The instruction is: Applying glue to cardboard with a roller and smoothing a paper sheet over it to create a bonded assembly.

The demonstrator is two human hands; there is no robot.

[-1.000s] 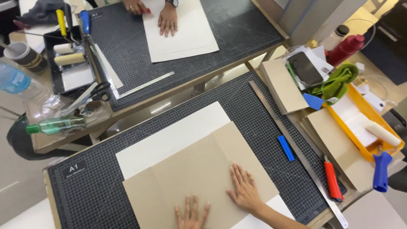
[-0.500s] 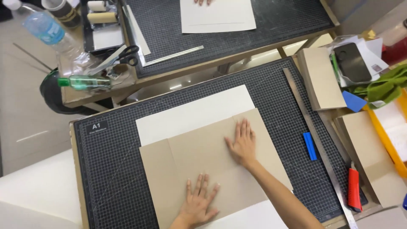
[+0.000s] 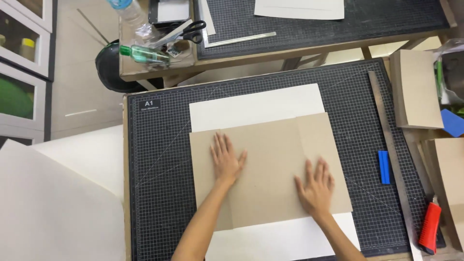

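- Large white sheet, near left: it lies off my mat, apart from both my hands.
- Cutting mat: a dark gridded mat covering my table; everything I touch lies on it.
- Clear tray, far left on the neighbouring table: it holds a green-capped bottle lying on its side and black-handled scissors; what else is in it I cannot tell.
- My left hand: flat, fingers spread wide and pointing to the far side, palm pressed on the left part of the brown board. It holds nothing.
- Brown board: it lies directly under both my hands, its long axis running left to right across the mat. A faint upright seam shows towards its right end, between my hands but nearer the right one.
- White paper: it lies beneath the brown board, showing as a band on the far side and another on the near side.
- My right hand: also flat and spread, empty, pressing the board near its right near corner. It is the hand nearer the tools.
- Blue marker: it lies just right of the board, long axis near to far, close to a long ruler of the same heading.
- Red knife, near right: it rests at the mat's edge, well apart from my right hand.
- Brown boards, far right: they lie stacked off the mat.
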